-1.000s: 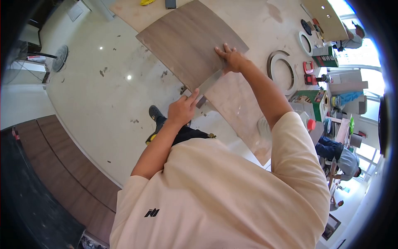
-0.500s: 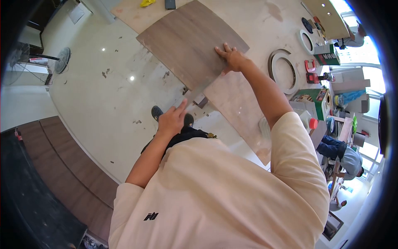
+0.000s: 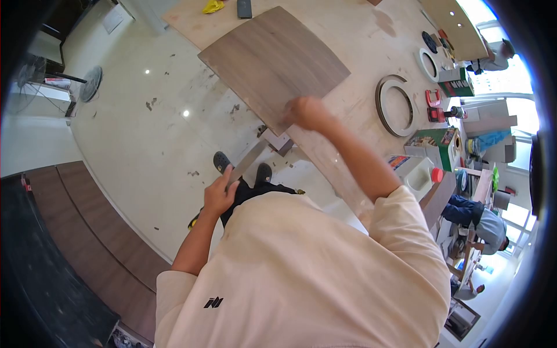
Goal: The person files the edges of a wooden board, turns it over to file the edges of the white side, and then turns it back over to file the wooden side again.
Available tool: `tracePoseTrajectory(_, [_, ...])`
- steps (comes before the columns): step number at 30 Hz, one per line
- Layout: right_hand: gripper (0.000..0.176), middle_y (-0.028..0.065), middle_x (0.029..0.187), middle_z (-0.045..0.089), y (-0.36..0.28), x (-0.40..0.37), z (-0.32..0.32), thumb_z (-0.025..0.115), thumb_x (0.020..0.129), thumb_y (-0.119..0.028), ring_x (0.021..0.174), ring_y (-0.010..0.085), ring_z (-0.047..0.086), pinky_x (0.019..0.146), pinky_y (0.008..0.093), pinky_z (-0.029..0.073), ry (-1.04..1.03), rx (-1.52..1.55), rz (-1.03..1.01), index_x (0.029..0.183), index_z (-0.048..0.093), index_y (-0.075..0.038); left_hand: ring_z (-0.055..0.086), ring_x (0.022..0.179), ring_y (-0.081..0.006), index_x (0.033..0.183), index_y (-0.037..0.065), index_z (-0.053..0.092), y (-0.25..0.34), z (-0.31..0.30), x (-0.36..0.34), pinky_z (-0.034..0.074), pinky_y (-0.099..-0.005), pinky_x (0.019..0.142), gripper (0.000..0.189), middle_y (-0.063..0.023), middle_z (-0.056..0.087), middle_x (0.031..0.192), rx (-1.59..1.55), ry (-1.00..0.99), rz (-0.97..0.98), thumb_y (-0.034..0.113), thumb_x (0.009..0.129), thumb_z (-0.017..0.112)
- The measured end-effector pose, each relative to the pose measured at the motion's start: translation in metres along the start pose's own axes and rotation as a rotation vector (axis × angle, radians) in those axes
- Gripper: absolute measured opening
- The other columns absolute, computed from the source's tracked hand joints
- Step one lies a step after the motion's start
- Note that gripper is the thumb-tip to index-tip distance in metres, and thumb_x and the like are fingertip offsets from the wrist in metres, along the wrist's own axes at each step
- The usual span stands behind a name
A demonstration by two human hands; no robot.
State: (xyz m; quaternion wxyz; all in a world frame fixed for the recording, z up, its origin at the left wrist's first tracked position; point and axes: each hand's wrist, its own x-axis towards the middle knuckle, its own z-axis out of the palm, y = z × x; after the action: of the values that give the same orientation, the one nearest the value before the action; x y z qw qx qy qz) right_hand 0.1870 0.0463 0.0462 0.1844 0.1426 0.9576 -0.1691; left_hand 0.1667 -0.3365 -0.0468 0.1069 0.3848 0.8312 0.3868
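A brown wood-grain panel [image 3: 277, 61] lies on the light wooden workbench [image 3: 354, 43], one edge along the bench's side. My left hand [image 3: 219, 194] is low beside my body, closed around one end of a long flat grey bar, shaped like a file [image 3: 249, 158]. The bar points up toward the panel's near corner but is apart from it. My right hand [image 3: 310, 113] is smeared by motion over the panel's near right edge. Its fingers seem bent, and whether they touch the panel cannot be made out.
Rolls of edge banding [image 3: 396, 107], a red power tool [image 3: 438, 113], a green tin [image 3: 435, 145] and a white jug [image 3: 420, 175] stand to the right. A person [image 3: 492, 227] works beyond them. Scraps lie on the pale floor [image 3: 145, 127]; a fan [image 3: 91, 84] stands left.
My left hand has drawn back toward my body with the bar, away from the panel's edge. My right hand has lifted from its spread rest on the panel and moved nearer to me.
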Motion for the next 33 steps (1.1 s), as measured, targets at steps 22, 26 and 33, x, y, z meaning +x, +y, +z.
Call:
tracePoseTrajectory(22, [0.024, 0.0160, 0.104, 0.068, -0.012, -0.108, 0.043, 0.068, 0.090, -0.026, 0.098, 0.0375, 0.066, 0.085, 0.0459, 0.054, 0.216, 0.274, 0.138, 0.106, 0.071, -0.008, 0.071, 0.101, -0.0376, 0.141, 0.005, 0.056, -0.013, -0.007, -0.027, 0.055, -0.0400, 0.085, 0.051, -0.0231, 0.072, 0.110, -0.122, 0.115, -0.270, 0.026, 0.095, 0.068])
tracePoseTrajectory(26, [0.023, 0.0134, 0.103, 0.066, -0.049, -0.070, 0.046, 0.071, 0.089, -0.023, 0.100, 0.0354, 0.065, 0.085, 0.0449, 0.053, 0.426, 0.314, -0.030, 0.108, 0.072, -0.010, 0.071, 0.101, -0.0374, 0.143, 0.008, 0.055, 0.008, -0.001, 0.004, 0.055, -0.0400, 0.085, 0.053, -0.0223, 0.072, 0.110, -0.155, 0.055, -0.275, 0.027, 0.095, 0.068])
tracePoseTrajectory(33, [0.014, 0.0112, 0.098, 0.064, -0.044, -0.041, 0.079, 0.073, 0.085, -0.022, 0.095, 0.0342, 0.063, 0.083, 0.0440, 0.051, 0.558, 0.259, -0.145, 0.093, 0.075, -0.010, 0.070, 0.103, -0.0371, 0.142, 0.009, 0.056, 0.014, 0.008, 0.013, 0.054, -0.0391, 0.086, 0.052, -0.0227, 0.071, 0.112, -0.258, 0.053, -0.324, 0.029, 0.095, 0.068])
